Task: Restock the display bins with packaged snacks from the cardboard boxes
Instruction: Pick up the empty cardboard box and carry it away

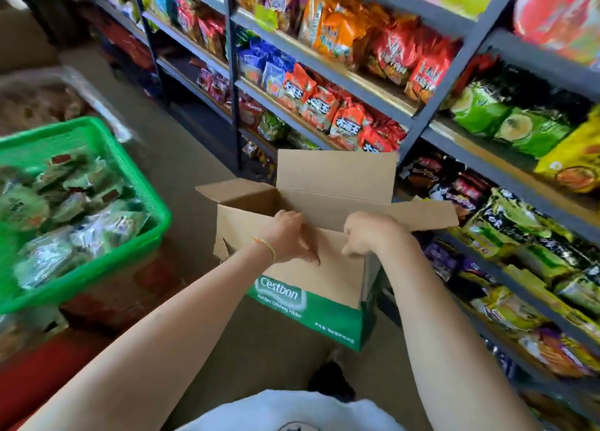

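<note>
Both my hands grip the near rim of the open cardboard box (311, 268): left hand (289, 236), right hand (367, 234). Box is off the floor, beside the green bin (143, 184) of snacks. Contents hidden. Risk: the thin rim buckles and the box tips and spills.

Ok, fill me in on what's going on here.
A person is standing in a snack aisle over an open cardboard box. The left hand and right hand both grip its near top edge, flaps up. What's inside is hidden. A green basket of wrapped snacks sits to the left; stocked shelves run along the right.
</note>
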